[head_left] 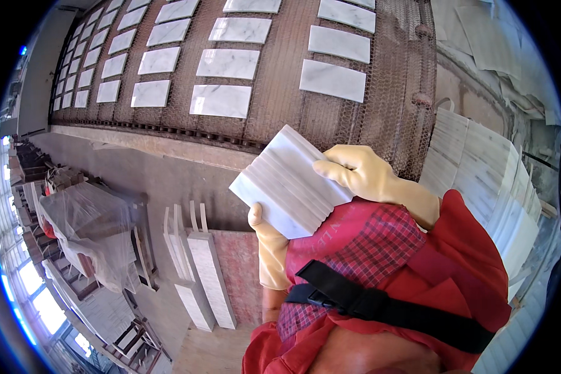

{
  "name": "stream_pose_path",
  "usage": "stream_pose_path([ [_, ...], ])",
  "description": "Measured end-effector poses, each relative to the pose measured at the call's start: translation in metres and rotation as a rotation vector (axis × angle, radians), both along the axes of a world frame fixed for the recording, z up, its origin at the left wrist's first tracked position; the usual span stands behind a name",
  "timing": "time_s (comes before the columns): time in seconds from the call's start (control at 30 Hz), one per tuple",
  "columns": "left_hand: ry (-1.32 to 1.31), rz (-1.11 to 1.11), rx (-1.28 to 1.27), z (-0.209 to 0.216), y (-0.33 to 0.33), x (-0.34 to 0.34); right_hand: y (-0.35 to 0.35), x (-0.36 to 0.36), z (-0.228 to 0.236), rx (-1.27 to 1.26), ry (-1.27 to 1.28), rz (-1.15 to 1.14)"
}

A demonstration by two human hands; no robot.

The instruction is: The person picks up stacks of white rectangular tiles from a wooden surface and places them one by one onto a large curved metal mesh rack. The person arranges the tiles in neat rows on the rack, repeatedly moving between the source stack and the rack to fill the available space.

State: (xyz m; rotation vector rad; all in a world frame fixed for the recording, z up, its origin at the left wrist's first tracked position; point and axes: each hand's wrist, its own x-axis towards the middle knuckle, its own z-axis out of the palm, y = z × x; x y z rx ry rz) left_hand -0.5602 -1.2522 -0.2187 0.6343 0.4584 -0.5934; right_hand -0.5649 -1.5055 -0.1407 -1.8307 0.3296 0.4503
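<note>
In front of my body I hold a stack of white marble tiles (293,181), tilted, with their long edges stepped like a fanned pile. My left hand (270,240), in a pale yellow rubber glove, grips the lower left edge, thumb on top. My right hand (359,171), gloved the same way, is closed over the right edge with its thumb lying on the upper face. The fingers beneath the stack are hidden. Just beyond the stack runs a brown mesh conveyor belt (280,93), where white grey-veined marble tiles (333,81) lie in spaced rows.
A pale ledge (162,148) edges the belt. White stone slabs (474,162) lean at the right. Long white stone strips (212,274) lie beside a reddish board (238,268) at lower left. Farther left stands a plastic-wrapped load (93,230) near wooden racks.
</note>
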Motion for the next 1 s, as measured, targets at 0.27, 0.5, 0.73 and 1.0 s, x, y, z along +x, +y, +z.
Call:
stream_pose_path([
  [0.27,0.024,-0.059,-0.020,0.006,-0.010,0.012,-0.012,-0.002,-0.001,-0.008,-0.019,-0.121],
  [0.5,0.040,-0.131,-0.182,-0.038,0.006,0.014,-0.046,0.019,-0.016,-0.212,-0.117,-0.182],
  [0.73,0.018,-0.137,-0.132,-0.041,0.002,0.013,-0.081,0.049,-0.092,-0.298,0.110,0.110],
  [1.0,-0.038,-0.084,-0.048,-0.049,0.013,0.000,-0.102,0.061,-0.116,-0.198,0.188,0.217],
])
